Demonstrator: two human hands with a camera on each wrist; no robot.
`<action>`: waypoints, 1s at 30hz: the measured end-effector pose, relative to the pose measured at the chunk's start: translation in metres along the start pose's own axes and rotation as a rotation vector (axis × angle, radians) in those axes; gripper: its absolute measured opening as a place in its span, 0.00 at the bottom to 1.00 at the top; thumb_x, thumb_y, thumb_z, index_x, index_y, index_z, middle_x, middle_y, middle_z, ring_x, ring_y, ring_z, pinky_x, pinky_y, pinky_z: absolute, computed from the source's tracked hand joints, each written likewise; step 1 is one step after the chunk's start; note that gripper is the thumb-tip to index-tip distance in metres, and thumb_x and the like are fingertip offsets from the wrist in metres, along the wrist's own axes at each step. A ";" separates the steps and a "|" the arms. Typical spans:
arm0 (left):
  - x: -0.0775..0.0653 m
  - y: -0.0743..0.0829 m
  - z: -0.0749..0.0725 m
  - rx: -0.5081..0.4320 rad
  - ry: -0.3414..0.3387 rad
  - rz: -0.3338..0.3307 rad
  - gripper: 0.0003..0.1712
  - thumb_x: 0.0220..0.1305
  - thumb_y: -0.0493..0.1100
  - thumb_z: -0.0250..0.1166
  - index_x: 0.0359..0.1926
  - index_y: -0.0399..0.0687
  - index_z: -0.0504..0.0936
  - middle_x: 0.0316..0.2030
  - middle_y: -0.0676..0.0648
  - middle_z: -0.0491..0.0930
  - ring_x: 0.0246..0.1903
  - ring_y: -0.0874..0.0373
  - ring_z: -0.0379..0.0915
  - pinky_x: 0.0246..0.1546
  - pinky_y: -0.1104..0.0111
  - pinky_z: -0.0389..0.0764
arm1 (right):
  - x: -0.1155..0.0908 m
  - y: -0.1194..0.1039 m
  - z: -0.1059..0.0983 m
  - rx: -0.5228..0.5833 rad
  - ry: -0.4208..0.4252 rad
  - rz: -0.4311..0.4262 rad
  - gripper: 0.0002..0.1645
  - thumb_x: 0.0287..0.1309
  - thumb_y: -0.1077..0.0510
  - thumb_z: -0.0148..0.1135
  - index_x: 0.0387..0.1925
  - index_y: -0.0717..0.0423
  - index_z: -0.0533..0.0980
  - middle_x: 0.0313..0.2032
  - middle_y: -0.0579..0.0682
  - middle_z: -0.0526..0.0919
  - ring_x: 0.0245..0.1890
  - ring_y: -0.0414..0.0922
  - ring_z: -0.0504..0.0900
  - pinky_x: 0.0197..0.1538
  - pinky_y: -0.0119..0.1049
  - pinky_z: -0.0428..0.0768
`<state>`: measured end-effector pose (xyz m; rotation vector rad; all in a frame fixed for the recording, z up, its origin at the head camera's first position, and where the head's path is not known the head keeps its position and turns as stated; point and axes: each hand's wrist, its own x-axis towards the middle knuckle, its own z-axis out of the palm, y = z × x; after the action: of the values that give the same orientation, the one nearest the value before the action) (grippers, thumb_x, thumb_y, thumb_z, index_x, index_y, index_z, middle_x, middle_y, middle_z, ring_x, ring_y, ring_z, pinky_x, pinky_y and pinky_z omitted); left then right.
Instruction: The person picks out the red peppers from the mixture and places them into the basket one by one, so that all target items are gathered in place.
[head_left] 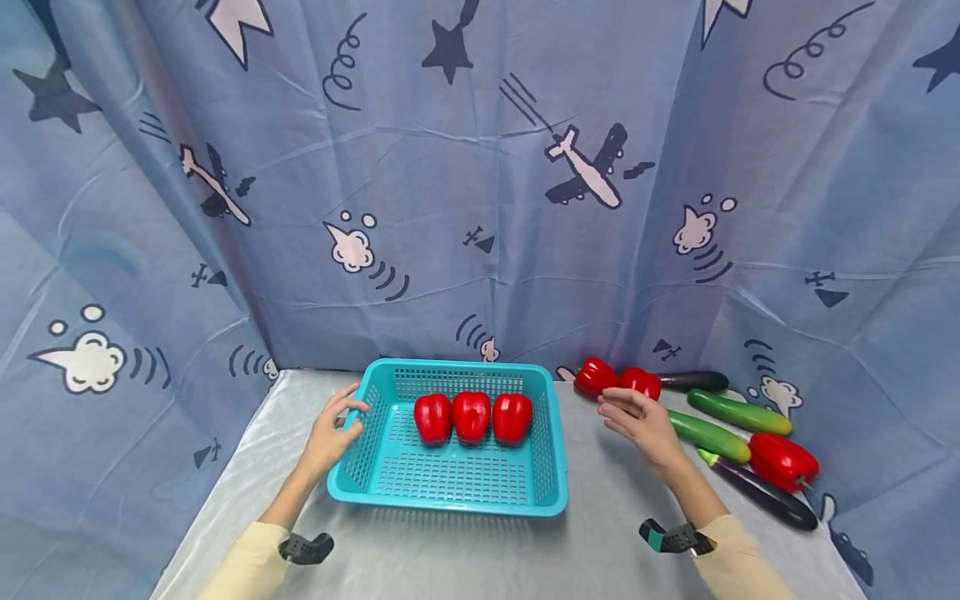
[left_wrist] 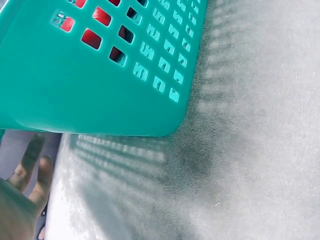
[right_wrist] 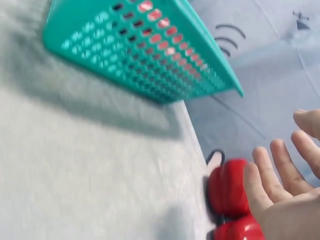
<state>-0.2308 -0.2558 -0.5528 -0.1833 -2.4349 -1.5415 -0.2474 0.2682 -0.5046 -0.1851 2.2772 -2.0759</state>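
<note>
A turquoise plastic basket [head_left: 448, 507] with perforated walls holds three red bell peppers [head_left: 472, 417] in a row towards its back. At its left rim is my left hand [head_left: 327, 433], thumb and fingers spread apart and overlapping the rim in the head view. The left wrist view shows two relaxed fingers [left_wrist: 44, 180] beside the basket's end wall. My right hand [head_left: 637, 423] hovers right of the basket with fingers extended and holds nothing. Close behind it are two more red bell peppers [head_left: 596, 377], one partly covered by the hand.
On the right of the table [head_left: 600, 533] lie a green cucumber-like vegetable [head_left: 708, 435], a second one [head_left: 738, 412], an eggplant [head_left: 765, 493], another eggplant [head_left: 693, 381] and a large red bell pepper [head_left: 782, 461]. A blue patterned curtain [head_left: 450, 183] hangs behind and along both sides.
</note>
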 end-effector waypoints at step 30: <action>0.001 0.000 0.000 0.027 -0.011 -0.013 0.14 0.61 0.25 0.59 0.47 0.36 0.82 0.73 0.37 0.60 0.71 0.38 0.55 0.56 0.41 0.68 | 0.017 0.022 -0.056 -0.158 0.182 0.013 0.34 0.69 0.51 0.65 0.65 0.70 0.69 0.61 0.61 0.71 0.50 0.34 0.77 0.52 0.36 0.78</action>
<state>-0.2314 -0.2559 -0.5526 -0.1724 -2.4691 -1.5157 -0.2720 0.3235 -0.5207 0.0137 2.5402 -1.9815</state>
